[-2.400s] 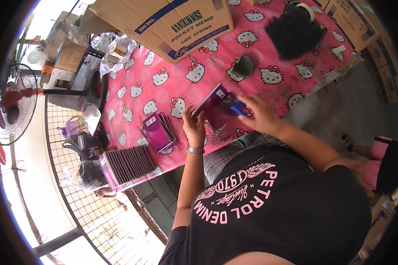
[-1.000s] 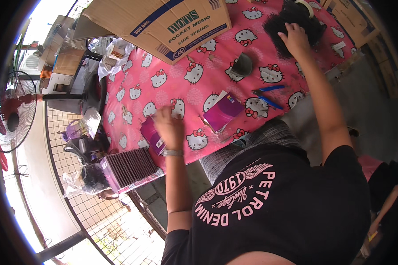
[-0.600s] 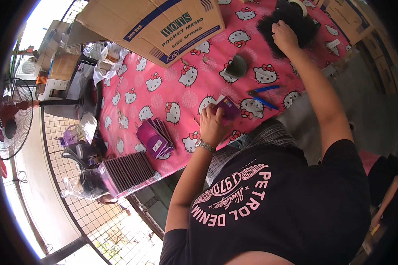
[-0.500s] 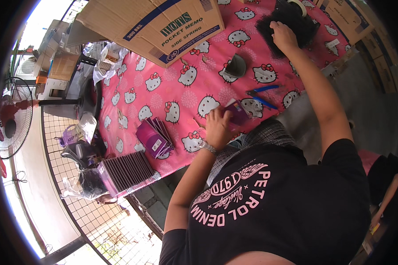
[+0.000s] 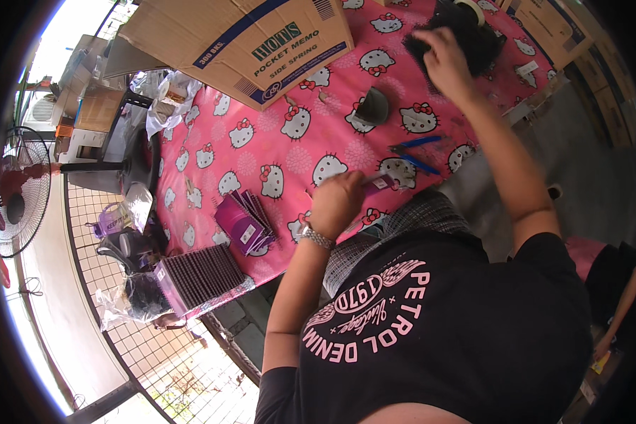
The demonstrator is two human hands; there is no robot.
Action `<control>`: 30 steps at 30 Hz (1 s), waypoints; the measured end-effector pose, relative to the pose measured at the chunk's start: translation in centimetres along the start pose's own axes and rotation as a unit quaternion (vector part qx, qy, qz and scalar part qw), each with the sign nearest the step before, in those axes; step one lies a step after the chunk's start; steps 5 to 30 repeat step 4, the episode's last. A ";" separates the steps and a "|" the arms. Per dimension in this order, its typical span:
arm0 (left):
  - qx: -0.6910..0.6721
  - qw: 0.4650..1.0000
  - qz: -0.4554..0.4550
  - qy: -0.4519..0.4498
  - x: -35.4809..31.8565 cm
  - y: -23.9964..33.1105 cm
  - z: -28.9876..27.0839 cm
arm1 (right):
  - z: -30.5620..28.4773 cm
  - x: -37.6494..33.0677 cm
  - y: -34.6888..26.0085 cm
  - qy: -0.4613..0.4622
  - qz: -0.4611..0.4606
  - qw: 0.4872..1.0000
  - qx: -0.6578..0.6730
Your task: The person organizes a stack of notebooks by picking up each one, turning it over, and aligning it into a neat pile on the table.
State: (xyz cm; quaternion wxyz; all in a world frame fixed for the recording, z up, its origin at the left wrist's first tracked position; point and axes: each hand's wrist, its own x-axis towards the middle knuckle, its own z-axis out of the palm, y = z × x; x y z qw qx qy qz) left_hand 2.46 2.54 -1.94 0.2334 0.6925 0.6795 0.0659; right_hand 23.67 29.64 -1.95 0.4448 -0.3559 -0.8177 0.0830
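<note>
My left hand (image 5: 338, 203), wearing a metal-band watch, is closed on a small purple memo pad (image 5: 380, 184) near the table's front edge; the hand covers the pad's left part. My right hand (image 5: 446, 65) reaches to the far right, over a heap of black spiral binding coils (image 5: 479, 44). Its index finger stretches out, apart from the others, and no coil shows clearly in it. Blue-handled pliers (image 5: 418, 154) lie just right of the pad. Further left, a fanned stack of purple memo pads (image 5: 244, 222) rests beside a long row of bound memo pads (image 5: 201, 277).
A dark grey cup-like piece (image 5: 372, 107) sits mid-table on the pink patterned tablecloth (image 5: 275, 152). A large cardboard box (image 5: 240, 49) stands at the back, another box (image 5: 550, 30) at the far right. A roll of tape (image 5: 470, 10) lies by the coils. A fan (image 5: 22, 191) is at left.
My right hand has shifted slightly left over the coil heap, its index finger now stretched out. My left hand has turned and moved a little left, and the memo pad now shows less of its cover.
</note>
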 end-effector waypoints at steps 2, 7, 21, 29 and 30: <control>0.063 0.996 0.011 0.060 0.6 -0.7 -0.6 | -0.3 -2.8 -3.0 -0.103 0.081 0.983 0.132; 0.115 0.990 -0.005 0.080 1.2 -1.3 -0.3 | -0.4 -4.5 -4.2 -0.176 0.170 0.945 0.218; 0.115 0.990 -0.005 0.080 1.2 -1.3 -0.3 | -0.4 -4.5 -4.2 -0.176 0.170 0.945 0.218; 0.115 0.990 -0.005 0.080 1.2 -1.3 -0.3 | -0.4 -4.5 -4.2 -0.176 0.170 0.945 0.218; 0.115 0.990 -0.005 0.080 1.2 -1.3 -0.3 | -0.4 -4.5 -4.2 -0.176 0.170 0.945 0.218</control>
